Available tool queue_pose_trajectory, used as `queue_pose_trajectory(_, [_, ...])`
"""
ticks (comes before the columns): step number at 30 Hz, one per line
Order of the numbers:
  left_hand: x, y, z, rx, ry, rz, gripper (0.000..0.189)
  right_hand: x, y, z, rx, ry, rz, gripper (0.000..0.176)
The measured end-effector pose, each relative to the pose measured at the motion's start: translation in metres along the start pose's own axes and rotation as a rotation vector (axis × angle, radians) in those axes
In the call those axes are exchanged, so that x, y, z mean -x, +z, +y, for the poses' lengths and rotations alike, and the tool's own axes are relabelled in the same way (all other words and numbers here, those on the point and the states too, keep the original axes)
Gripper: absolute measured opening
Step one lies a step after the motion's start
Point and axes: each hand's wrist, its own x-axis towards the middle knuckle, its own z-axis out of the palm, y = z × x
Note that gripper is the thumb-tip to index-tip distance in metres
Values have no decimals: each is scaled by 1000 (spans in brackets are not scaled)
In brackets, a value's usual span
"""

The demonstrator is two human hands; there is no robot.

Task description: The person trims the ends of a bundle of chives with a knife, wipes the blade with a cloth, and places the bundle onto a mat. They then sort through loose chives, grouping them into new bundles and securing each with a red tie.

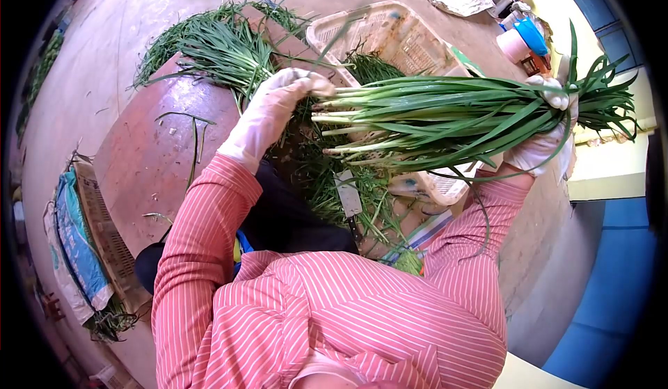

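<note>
Your right hand (555, 97) has its gloved fingers closed around the leafy end of the bundle of greens (445, 114), which is lifted clear of the surfaces and lies roughly level across the near part of the plastic basket (417, 37), past the right edge of the reddish board (163, 163). Your left hand (282, 100), also gloved, has its fingers bent right at the pale stem ends, seeming to touch the uppermost ones; you cannot tell from here whether they pinch a stem or only rest against it. Working those ends well probably calls for a firm but not crushing right-hand hold, since the leaves look soft and could bruise. The stems fan apart and their ends sit unevenly, so it should help to support the lower ones too, and to part them a few at a time with light fingertips. A few long leaves droop below the bundle near your right sleeve (480, 204); gather them in so they don't snag. Mind the knife (348, 193), lying on the loose trimmings (323, 191) near the basket's near-left side, below the stem ends. The other greens (226, 48) lie heaped along the board's far edge, well apart from your grip.
</note>
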Motion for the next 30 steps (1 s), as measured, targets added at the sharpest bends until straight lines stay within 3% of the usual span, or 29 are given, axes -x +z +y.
queue_pose_trajectory(1, [-3, -22, -18, 123, 2, 28, 19, -1, -1, -3, -59, 17, -8, 18])
queue_pose_trajectory(2, [3, -27, -9, 8, -190, 248, 15, -1, -3, -5, -117, 31, -15, 19])
queue_pose_trajectory(4, [9, -64, -28, -78, -254, 222, 19, -1, -6, -11, -42, -16, 11, 25])
queue_pose_trajectory(5, [15, -65, -24, -74, -258, 219, 19, -1, -7, -14, 31, -59, 36, 38])
queue_pose_trajectory(6, [25, -63, -16, -772, -101, 255, 28, -1, -9, -16, 104, -101, 61, 53])
queue_pose_trajectory(7, [31, -61, -12, -1466, 82, 269, 38, -2, -9, -17, 111, -89, 60, 58])
queue_pose_trajectory(8, [31, -59, -15, -1465, 78, 264, 38, -3, -7, -18, 80, -52, 93, 37])
queue_pose_trajectory(9, [31, -56, -18, -1271, 105, 254, 46, -6, -11, -20, 51, -16, 101, 23])
queue_pose_trajectory(10, [32, -51, -20, -1077, 127, 247, 54, -11, -16, -20, 22, 22, 109, 18])
queue_pose_trajectory(11, [32, -42, -18, -956, -6, 181, 61, -16, -17, -22, -8, 40, 180, 32])
queue_pose_trajectory(12, [37, -28, -15, -501, -159, 88, 71, -22, -25, -24, -8, 59, 219, 29])
queue_pose_trajectory(14, [52, 5, 5, -324, -348, -94, 75, -29, -35, -24, 98, 70, 177, 28])
queue_pose_trajectory(16, [59, 24, -11, -301, -333, -100, 85, -27, -23, -16, 109, 59, 165, 27])
queue_pose_trajectory(17, [54, 25, -28, -365, -221, -135, 89, -27, -18, -11, 124, 48, 156, 26])
queue_pose_trajectory(20, [50, 42, -26, 25, -182, -186, 61, -30, -13, -4, 80, 96, 147, 25])
queue_pose_trajectory(21, [49, 40, -29, 24, -179, -186, 61, -31, -12, -1, 102, 76, 137, 25])
queue_pose_trajectory(23, [48, 28, -43, -3, -380, -108, 33, -36, -10, 0, 103, 67, 150, 25])
queue_pose_trajectory(24, [48, 20, -47, -162, -305, -132, 23, -38, -10, 0, 103, 62, 166, 26])
queue_pose_trajectory(26, [44, 3, -49, -249, -340, -106, 24, -44, -18, -3, 200, -1, 173, 25])
queue_pose_trajectory(27, [36, -3, -53, -314, -405, -22, 23, -45, -18, -5, 182, 1, 177, 24])
queue_pose_trajectory(28, [31, -19, -60, -117, -473, 89, 20, -47, -18, -7, 164, 3, 179, 24])
queue_pose_trajectory(29, [27, -35, -71, -109, -495, 236, 20, -48, -18, -9, 181, -20, 198, 21])
queue_pose_trajectory(30, [22, -51, -67, -305, -561, 176, 28, -48, -15, -10, 186, -24, 198, 21])
